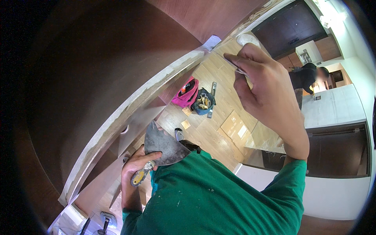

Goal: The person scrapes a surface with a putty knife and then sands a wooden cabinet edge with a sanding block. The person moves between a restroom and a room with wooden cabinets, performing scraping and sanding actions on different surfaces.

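My left hand (135,161), low and left of my green shirt, holds a wide putty knife (166,147). Its thumb lies on the grey blade, and the yellow, smeared handle hangs down by the wrist. My right hand (268,84) is raised on the right with its fingers pinched together. Between them shows a thin pale edge with a yellowish part; the fingers hide the rest. Left of both hands, a curved board edge (129,107) carries a whitish, patchy coating beside dark brown panels. A pale bluish strip (211,42) sits at its upper end.
On the wooden floor are a pink bag (187,93), a dark bucket (203,102) of tools, a spirit level (212,93) and flat cardboard (234,127). Another person (305,76) in dark clothes stands at the far right, near a white-topped counter (333,105).
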A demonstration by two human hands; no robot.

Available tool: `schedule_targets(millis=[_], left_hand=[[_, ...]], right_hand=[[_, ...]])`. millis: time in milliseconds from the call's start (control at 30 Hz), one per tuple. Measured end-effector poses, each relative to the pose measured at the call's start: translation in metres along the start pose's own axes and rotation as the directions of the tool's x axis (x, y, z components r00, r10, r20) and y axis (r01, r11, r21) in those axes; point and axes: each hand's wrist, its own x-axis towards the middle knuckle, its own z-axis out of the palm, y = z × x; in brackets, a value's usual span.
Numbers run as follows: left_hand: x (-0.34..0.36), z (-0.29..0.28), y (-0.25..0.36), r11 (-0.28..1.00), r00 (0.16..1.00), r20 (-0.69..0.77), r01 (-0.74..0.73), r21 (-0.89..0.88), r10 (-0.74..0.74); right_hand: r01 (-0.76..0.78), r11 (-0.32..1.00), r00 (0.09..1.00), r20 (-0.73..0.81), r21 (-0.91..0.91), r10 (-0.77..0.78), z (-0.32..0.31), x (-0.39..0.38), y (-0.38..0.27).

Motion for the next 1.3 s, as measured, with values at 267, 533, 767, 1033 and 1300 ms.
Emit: schedule_targets(millis=[267,533,767,1033,1300], left_hand=[[0.001,-0.002,-0.007,1.000,1.000,-0.021,0.018,0.018,-0.018],[-0.003,-0.004,-0.008,1.000,1.000,-0.019,0.017,0.011,-0.016],[-0.011,-0.006,-0.008,0.999,0.999,-0.027,0.037,0.010,-0.036],[-0.017,-0.007,-0.009,0.992,0.995,0.094,0.043,-0.115,-0.032],[-0.014,0.022,-0.012,0.975,0.938,0.312,0.192,-0.114,-0.149]], right_hand=[[0.045,0.999,0.999,-0.013,-0.028,-0.045,0.011,0.013,-0.007],[0.061,0.995,0.992,0.116,-0.076,-0.052,0.000,0.027,-0.010],[0.261,0.958,0.951,0.140,0.119,-0.276,-0.021,0.027,0.004],[0.048,0.929,0.990,0.103,0.367,-0.092,-0.031,-0.040,-0.001],[0.651,0.731,0.754,-0.284,0.204,-0.592,0.063,-0.094,-0.023]])
